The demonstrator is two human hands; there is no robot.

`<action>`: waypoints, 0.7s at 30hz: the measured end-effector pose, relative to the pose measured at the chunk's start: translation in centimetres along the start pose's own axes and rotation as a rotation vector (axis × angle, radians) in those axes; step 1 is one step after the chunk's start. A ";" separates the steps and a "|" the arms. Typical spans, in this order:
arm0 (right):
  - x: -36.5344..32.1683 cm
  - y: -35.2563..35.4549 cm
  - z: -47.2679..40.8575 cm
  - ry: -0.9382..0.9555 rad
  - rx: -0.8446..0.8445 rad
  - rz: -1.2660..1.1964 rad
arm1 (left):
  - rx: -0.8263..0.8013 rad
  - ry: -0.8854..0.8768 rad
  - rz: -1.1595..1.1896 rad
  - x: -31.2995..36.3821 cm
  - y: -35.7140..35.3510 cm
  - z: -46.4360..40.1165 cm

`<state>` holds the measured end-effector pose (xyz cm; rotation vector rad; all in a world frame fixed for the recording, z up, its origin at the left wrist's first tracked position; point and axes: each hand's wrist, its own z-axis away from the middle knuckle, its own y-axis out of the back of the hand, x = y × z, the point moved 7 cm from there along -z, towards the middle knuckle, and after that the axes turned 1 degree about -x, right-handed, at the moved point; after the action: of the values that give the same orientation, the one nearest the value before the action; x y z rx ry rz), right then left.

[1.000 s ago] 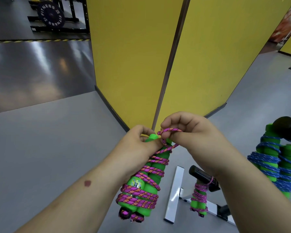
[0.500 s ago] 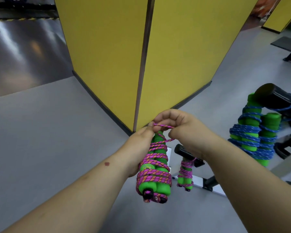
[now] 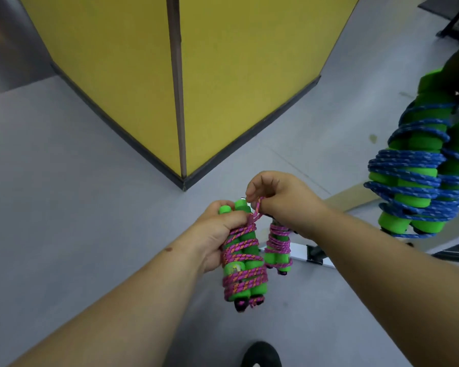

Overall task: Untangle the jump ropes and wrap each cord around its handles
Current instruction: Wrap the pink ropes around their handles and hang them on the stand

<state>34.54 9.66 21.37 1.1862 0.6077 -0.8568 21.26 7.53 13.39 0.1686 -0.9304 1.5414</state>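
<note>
Left hand grips green handles, hiding them partly; right hand pinches pink cord.

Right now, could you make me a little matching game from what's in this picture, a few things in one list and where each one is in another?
Things:
1. pink-corded jump rope
2. blue-corded jump rope
3. loose end of the pink cord
4. black shoe

Places:
A. bottom edge of the view, on the floor
B. pinched in the right hand
C. gripped in the left hand
D. hanging at the far right

Pairs: 1-C, 2-D, 3-B, 4-A
</note>
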 end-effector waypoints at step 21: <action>7.8 0.0 -3.5 -0.202 0.085 -0.094 | 0.604 -0.461 -0.499 -0.6 0.1 -6.0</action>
<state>38.90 11.04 14.20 1.1365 0.4686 -1.0772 23.71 10.85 9.05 1.1403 -0.6661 1.2824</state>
